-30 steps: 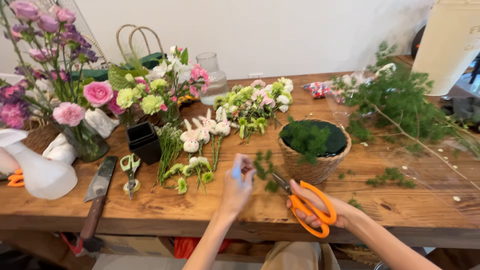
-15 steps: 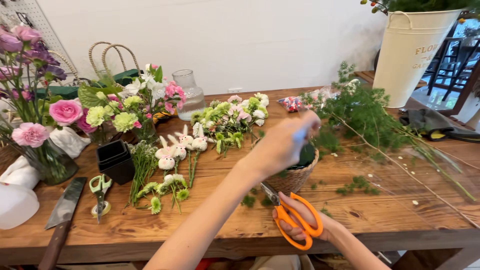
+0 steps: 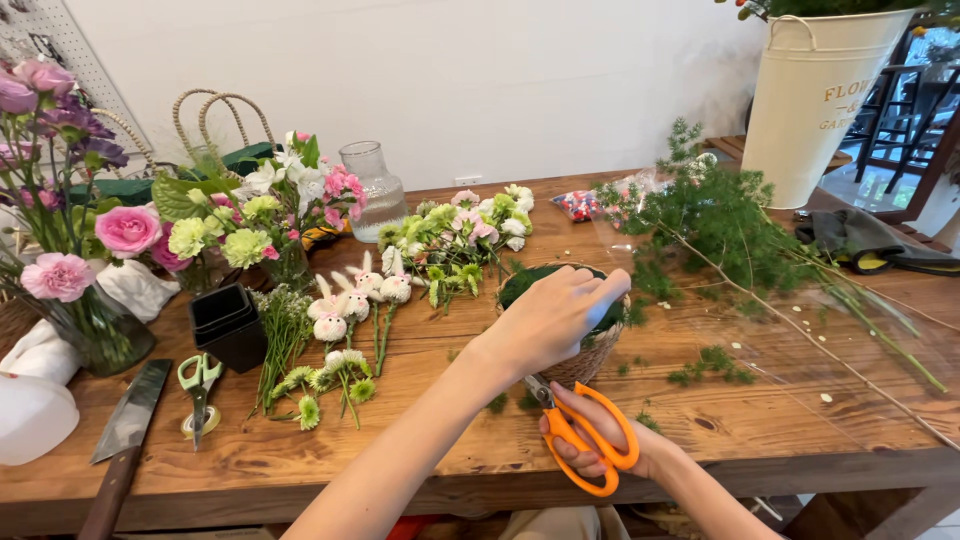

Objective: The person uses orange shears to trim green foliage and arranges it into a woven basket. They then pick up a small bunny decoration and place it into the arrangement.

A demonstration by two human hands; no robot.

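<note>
Basket under left hand, scissors in right

Basket (image 3: 585, 355), woven and packed with green foam, sits on the tabletop (image 3: 760, 400) directly beneath the left hand (image 3: 555, 320), which is curled over its rim, fingers bent; whether it pinches anything cannot be told. Right hand (image 3: 600, 450) lies at 6 o'clock of the basket, closed around orange scissors (image 3: 590, 435), blades pointing toward 11 o'clock. Left hand is the nearer. Feathery green branch (image 3: 740, 230) runs from 12 toward 4 o'clock, right of the basket. Loose flower stems (image 3: 340, 340) lie at 9 o'clock. White wall behind

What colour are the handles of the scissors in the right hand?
Orange handles, held in the right hand; seen in the head view.
</note>
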